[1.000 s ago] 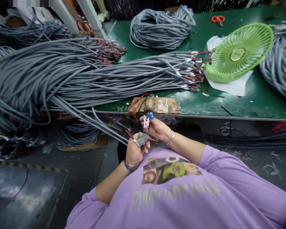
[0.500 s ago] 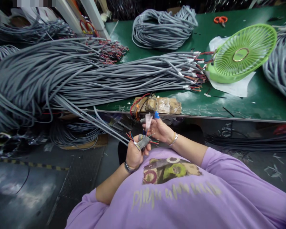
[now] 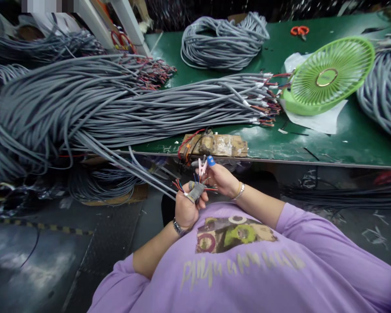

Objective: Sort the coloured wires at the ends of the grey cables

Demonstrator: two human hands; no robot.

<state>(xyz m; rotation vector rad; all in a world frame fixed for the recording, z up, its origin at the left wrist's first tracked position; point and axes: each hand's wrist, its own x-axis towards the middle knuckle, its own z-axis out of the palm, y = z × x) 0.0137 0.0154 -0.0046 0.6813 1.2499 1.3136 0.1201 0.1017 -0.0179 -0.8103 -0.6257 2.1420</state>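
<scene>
My left hand [image 3: 186, 209] is closed around the ends of grey cables [image 3: 156, 182]. Grey wrapping [image 3: 196, 192] covers its thumb, and thin coloured wires [image 3: 178, 185] fan out on both sides of the fingers. Just to the right, my right hand [image 3: 224, 179] is closed, with a blue finger cover [image 3: 210, 161] on the thumb. Between its fingers is a small pale pink clip-like tool [image 3: 202, 166], its two prongs pointing up. The tool is by the wires above my left hand; whether it grips one is too small to tell.
A wooden block with a metal fixture [image 3: 230, 144] lies at the front edge of the green table [image 3: 273, 150]. A long grey cable bundle [image 3: 182, 104] spans the left. Behind are a cable coil [image 3: 223, 43], orange-handled scissors [image 3: 299, 31] and a green fan [image 3: 332, 76].
The pink tool has turned and dropped slightly, so its two prongs now show apart. My right thumb has shifted a little left and down. My left hand keeps its hold on the cables.
</scene>
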